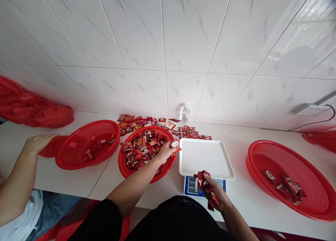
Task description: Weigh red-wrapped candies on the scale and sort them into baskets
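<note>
head view: left hand [165,153] pinches a packet [173,144] over the heaped basket [121,165]; right hand [217,192] clutches a packet bundle [201,179] above the scale [189,190]. step in hand: apparently gathering; next move likely calls for a secure bundle grip.

From the white tray [206,157], a strip of bare worktop [238,151] leaves passage at three o'clock before the rightmost red basket [301,167]; the filled basket [120,162] hems in nine, packets [190,130] and a bottle [185,113] bar eleven, the right hand [216,192] six
</note>
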`<act>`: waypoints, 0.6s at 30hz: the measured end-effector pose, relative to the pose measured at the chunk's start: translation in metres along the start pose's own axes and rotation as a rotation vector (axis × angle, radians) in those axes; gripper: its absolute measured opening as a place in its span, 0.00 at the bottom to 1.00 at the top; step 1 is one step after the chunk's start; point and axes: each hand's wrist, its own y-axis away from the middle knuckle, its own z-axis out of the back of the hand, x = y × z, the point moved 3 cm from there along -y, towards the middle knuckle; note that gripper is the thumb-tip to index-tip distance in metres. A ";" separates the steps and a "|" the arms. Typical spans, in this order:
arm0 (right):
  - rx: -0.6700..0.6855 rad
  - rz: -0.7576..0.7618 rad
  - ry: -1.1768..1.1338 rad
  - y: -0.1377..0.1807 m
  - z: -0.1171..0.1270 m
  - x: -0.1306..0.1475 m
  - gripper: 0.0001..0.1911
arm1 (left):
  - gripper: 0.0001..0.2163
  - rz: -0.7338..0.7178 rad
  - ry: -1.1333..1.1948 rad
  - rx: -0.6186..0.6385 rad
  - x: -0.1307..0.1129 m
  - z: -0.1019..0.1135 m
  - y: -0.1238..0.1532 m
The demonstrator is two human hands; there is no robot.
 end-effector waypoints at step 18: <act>-0.038 0.013 -0.028 0.006 0.014 0.000 0.17 | 0.12 -0.093 -0.671 -0.292 0.025 0.036 -0.011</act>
